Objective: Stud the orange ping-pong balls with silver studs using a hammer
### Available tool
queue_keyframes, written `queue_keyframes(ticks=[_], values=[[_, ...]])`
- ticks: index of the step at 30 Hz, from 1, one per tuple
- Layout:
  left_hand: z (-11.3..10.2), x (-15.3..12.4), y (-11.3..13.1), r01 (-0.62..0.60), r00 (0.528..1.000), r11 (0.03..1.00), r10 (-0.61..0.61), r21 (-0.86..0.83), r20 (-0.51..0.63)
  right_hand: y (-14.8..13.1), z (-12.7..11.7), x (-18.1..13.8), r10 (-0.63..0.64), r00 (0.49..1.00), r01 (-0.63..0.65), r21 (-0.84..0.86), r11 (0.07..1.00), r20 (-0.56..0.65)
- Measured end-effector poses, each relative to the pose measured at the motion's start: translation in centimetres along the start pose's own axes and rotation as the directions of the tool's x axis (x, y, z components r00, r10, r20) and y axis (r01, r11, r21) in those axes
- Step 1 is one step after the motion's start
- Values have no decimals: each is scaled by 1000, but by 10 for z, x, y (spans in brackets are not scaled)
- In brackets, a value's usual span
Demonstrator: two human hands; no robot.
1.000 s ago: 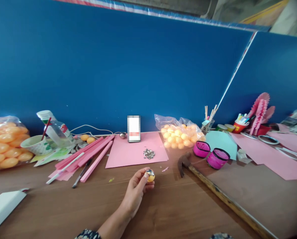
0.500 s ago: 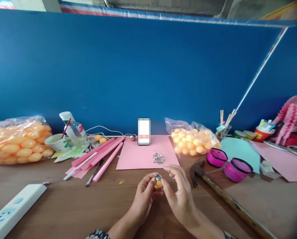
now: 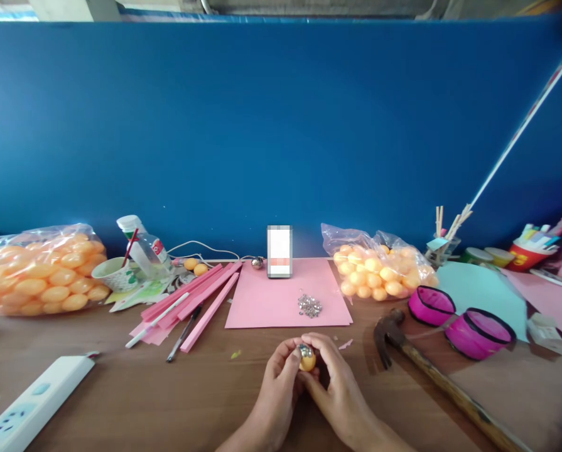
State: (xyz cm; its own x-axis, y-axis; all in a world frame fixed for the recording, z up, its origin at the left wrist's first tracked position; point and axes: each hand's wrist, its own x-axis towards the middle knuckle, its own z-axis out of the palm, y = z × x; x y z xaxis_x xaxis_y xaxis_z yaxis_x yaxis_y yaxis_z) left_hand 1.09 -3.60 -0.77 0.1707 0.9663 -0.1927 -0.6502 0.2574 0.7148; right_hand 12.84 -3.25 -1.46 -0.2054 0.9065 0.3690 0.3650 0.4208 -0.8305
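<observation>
Between my two hands is an orange ping-pong ball (image 3: pixel 308 361), its upper part covered with shiny silver rhinestones. My left hand (image 3: pixel 279 383) is closed on the ball's left side, thumb against the silver part. My right hand (image 3: pixel 336 386) curves around the other side, its fingertips at the top and its thumb underneath. Just beyond them, a small heap of loose rhinestones (image 3: pixel 309 306) lies on a pink sheet of paper (image 3: pixel 266 301). Parts of the fingers behind the ball are hidden.
A hammer (image 3: pixel 431 364) lies to the right, near two magenta bands (image 3: pixel 479 333). Bags of orange balls (image 3: pixel 40 273) stand at both sides. Pink strips (image 3: pixel 210 298), a pen (image 3: pixel 184 333) and a power strip (image 3: pixel 38 398) lie left. A phone (image 3: pixel 279 251) stands at the back.
My right hand has closed in around the ball; its fingers were raised and apart before. The ball has turned, showing more of its silver side. The view has shifted slightly.
</observation>
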Motion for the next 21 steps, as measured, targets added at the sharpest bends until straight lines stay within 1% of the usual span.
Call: queue_keyframes(ticks=[4,8,10,12,14,16,19,21], values=[[-1,0,0,34,999,999,-35,19,10,1,0,1,47,999,-46,60,997,-14],[-1,-2,3,34,999,997,-35,71,2,5,-2,1,155,988,-153,132,979,-3],[-1,-2,4,5,1000,989,-7,147,14,7,-3,0,211,978,-209,166,964,11],[-2,-2,5,-41,999,963,36,267,24,6,-4,0,251,968,-246,224,943,10],[-3,-1,6,-100,995,910,97,402,29,4,-4,1,271,962,-264,309,914,20],[-5,-1,8,-167,984,834,174,526,36,1,-4,2,265,964,-259,376,890,37],[-8,-1,12,-236,960,704,276,670,48,-2,-4,3,238,971,-232,391,891,33],[-8,-1,15,-258,944,651,328,714,42,-1,-4,3,225,974,-215,367,905,17]])
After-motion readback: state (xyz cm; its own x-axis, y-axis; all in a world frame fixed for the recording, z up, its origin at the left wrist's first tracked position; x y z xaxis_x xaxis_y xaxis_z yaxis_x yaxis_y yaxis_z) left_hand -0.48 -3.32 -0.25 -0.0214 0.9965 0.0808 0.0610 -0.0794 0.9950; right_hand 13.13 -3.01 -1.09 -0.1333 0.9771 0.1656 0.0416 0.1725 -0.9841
